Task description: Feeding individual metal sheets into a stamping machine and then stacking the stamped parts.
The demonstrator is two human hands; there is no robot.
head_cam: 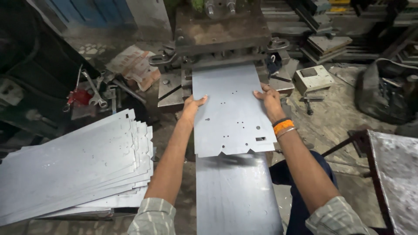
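While both hands grip it, sheet [230,113] lies flat.

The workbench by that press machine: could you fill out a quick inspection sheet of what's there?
Surface: long bare metal sheet serves as feed bed.
Job's things: punched sheet lies flat on it, far edge at the press.
Clutter: stack of punched sheets at left; spanners; small metal box.
Hands: left hand and right hand press the sheet's side edges.
Cables: nothing seen.
Surroundings: dusty floor, metal table at right.
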